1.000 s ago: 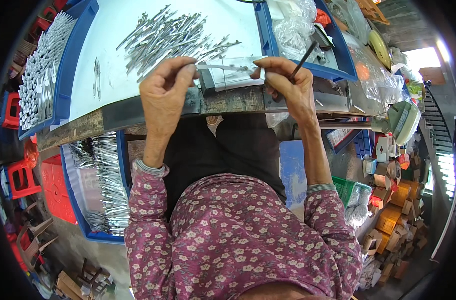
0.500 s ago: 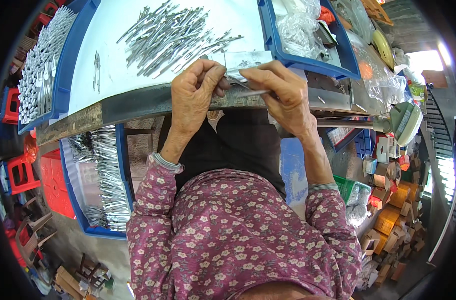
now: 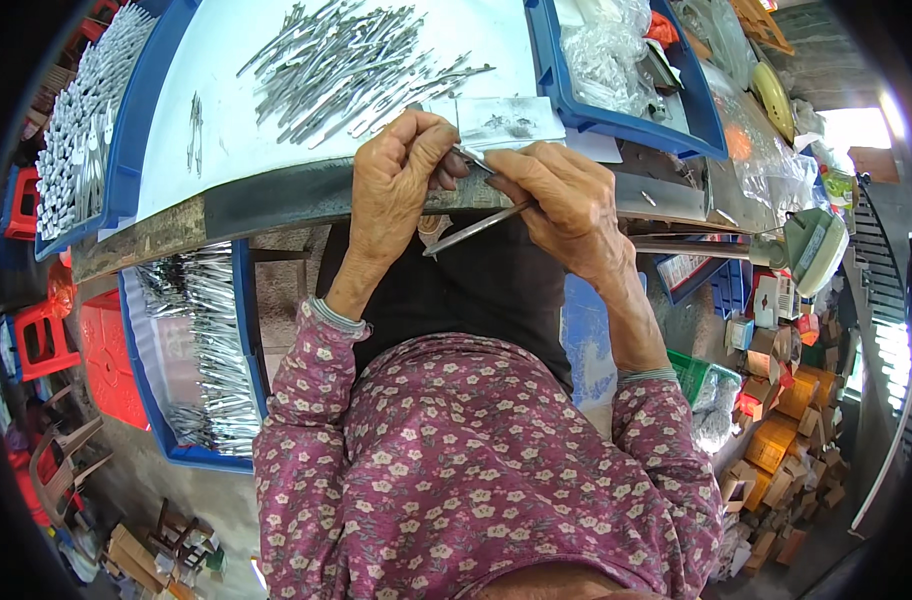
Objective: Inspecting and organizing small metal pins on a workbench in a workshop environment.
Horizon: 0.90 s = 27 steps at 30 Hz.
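Above the table's front edge, my left hand (image 3: 404, 185) is closed, thumb against fingers, on one end of a slim metal piece (image 3: 472, 157). The thumb and forefinger of my right hand (image 3: 568, 205) meet the other end of that piece. A thin metal rod (image 3: 476, 230) is also gripped in the right hand; it sticks out toward the left, below the fingers. What kind of tool the rod is, I cannot make out. Just beyond the hands lies a pale flat plate (image 3: 506, 120) with dark smudges. Farther back, slender metal pieces (image 3: 346, 75) form a loose pile on the white tabletop.
A blue tray (image 3: 126, 130) at the left holds many slim metal pieces; another blue tray (image 3: 244, 330) of them sits lower down. A blue bin (image 3: 641, 140) with clear plastic bags stands at the right. A greenish lamp-like head (image 3: 816, 245) juts out beside the table.
The rod in my right hand has swung to point down and left, below the fingers. Both hands have shifted slightly and still meet at the small metal piece.
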Motion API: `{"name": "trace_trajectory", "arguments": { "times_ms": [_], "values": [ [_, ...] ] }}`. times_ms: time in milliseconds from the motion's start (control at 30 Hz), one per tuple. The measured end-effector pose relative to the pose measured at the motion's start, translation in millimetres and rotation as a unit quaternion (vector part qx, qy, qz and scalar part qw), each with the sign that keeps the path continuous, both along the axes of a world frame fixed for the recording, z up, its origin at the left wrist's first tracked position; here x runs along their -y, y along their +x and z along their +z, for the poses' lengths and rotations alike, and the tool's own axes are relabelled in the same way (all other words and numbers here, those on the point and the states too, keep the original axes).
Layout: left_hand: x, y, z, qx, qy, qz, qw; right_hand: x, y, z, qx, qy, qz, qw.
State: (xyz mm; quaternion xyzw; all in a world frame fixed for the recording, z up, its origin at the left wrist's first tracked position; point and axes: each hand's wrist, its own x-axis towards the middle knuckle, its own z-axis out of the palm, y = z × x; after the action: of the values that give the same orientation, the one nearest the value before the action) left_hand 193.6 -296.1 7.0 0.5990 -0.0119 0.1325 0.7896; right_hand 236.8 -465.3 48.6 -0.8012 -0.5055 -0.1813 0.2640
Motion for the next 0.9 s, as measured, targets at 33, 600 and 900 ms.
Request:
{"name": "trace_trajectory", "arguments": {
  "times_ms": [33, 600, 900],
  "values": [
    [0, 0, 0, -0.002, 0.002, 0.001, 1.000, 0, 0, 0, -0.004, -0.003, -0.002, 1.000],
    [3, 3, -9, -0.020, -0.087, -0.015, 0.996, 3, 2, 7, -0.015, -0.077, -0.029, 0.996],
    [9, 7, -5, 0.004, 0.053, 0.046, 0.998, 3, 28, -8, -0.012, -0.019, -0.046, 0.999]
  ]
}}
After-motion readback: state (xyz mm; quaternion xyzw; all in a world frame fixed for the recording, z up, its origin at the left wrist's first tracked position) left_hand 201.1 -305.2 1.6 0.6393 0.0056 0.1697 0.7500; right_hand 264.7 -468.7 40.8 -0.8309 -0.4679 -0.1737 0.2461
